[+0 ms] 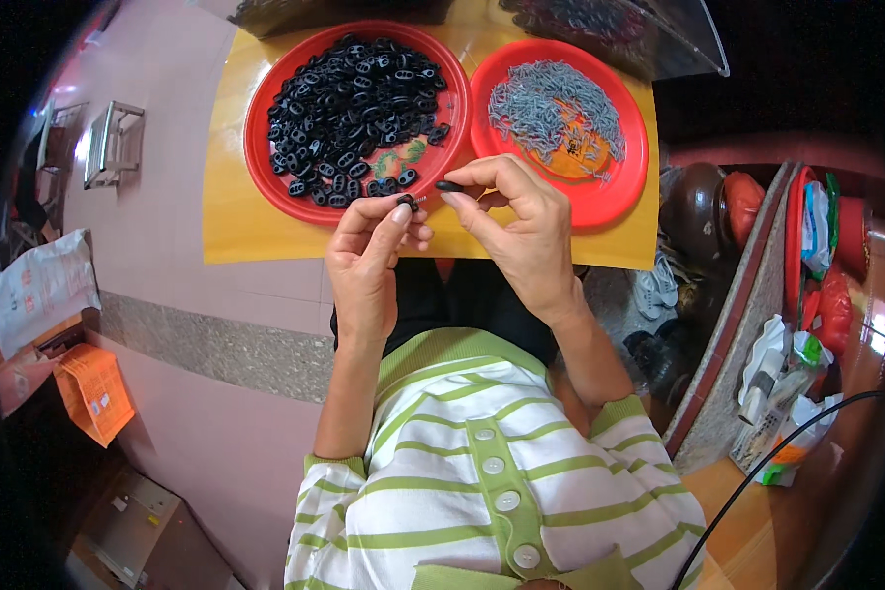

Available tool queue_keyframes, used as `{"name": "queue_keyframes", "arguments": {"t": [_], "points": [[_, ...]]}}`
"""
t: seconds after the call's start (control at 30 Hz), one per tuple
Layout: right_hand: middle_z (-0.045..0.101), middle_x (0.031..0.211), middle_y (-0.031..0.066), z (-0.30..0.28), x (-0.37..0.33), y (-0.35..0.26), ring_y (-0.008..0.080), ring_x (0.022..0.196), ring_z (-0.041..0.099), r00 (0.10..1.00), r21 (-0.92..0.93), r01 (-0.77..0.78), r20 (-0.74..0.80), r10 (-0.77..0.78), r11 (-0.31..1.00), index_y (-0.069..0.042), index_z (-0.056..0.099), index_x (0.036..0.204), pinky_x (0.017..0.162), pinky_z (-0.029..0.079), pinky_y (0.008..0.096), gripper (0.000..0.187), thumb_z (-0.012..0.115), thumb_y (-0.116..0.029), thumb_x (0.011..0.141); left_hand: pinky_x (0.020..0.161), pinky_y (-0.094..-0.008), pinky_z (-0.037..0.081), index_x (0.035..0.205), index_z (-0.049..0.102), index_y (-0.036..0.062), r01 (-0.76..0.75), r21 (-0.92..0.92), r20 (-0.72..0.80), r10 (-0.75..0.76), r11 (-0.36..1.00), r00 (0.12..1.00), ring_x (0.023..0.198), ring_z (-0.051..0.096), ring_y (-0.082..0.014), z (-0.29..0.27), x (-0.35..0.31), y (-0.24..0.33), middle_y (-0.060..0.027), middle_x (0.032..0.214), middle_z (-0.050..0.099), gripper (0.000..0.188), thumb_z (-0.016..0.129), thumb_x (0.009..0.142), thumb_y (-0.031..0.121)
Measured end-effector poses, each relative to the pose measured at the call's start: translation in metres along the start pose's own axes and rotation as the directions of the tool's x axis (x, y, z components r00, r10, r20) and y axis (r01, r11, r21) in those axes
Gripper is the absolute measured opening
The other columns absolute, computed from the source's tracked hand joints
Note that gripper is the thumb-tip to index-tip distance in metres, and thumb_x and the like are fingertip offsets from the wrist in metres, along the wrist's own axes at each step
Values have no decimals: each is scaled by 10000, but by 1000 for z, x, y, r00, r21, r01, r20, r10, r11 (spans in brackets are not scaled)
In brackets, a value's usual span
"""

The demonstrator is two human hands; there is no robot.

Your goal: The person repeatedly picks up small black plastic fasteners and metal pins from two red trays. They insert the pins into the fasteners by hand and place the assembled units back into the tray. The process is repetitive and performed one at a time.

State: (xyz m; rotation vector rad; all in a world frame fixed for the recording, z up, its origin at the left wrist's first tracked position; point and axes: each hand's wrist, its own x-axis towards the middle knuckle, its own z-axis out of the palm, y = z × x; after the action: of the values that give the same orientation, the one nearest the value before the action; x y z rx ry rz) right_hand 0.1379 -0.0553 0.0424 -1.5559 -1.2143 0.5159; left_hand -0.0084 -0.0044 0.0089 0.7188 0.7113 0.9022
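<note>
Between the thumb and fingers of my left hand (366,258) is a small black cord-lock piece (406,201), with a thin, spring-like metal bit sticking out on its right. My right hand (529,218) pinches another small black oval piece (449,186), held just above and to the right, apart from the first. Both hands are over the table's near edge. Beyond my left hand, a red round tray (257,128) holds a heap of black two-holed cord-lock pieces (354,103). A red plate (636,162) beyond my right hand carries a pile of small grey metal springs (556,98).
The yellow tabletop (228,211) bears both trays. Clear plastic bins (649,34) stand along its far edge. To the right are a low wall (733,305), bagged items and a black cable (757,467). A metal stool (108,146) and an orange bag (94,395) are at left.
</note>
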Motion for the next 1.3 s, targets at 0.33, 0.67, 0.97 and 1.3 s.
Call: {"name": "queue_keyframes", "arguments": {"t": [0.33,0.67,0.97,1.3], "points": [[654,909,72,-4,-9,27,103,794,626,885,698,-458,297,359,550,-3,573,1021,662,509,219,187,607,-129,888,648,-238,498,940,587,-8,33,23,2,-33,999,999,720,628,-129,19,4,-3,-91,850,650,85,586,885,56],[638,882,40,-4,-8,23,80,773,600,894,684,-439,266,362,582,-5,583,1050,659,501,217,204,617,-105,875,636,-241,481,958,595,-5,-32,153,8,31,988,999,711,620,-127,16,6,-5,-93,853,659,115,606,876,74],[642,893,36,-3,-8,25,74,761,597,897,671,-437,274,347,599,-6,593,1065,638,501,208,204,610,-85,878,642,-219,500,937,605,-16,-101,243,15,100,965,995,713,614,-97,16,5,-2,-72,853,660,86,601,879,48],[647,885,41,-3,-9,27,74,753,608,875,686,-478,316,367,549,-5,594,1054,623,505,203,186,603,-83,885,637,-212,495,936,608,-21,-102,210,29,98,972,995,703,608,-90,15,4,0,-77,864,665,85,598,881,44]]}}
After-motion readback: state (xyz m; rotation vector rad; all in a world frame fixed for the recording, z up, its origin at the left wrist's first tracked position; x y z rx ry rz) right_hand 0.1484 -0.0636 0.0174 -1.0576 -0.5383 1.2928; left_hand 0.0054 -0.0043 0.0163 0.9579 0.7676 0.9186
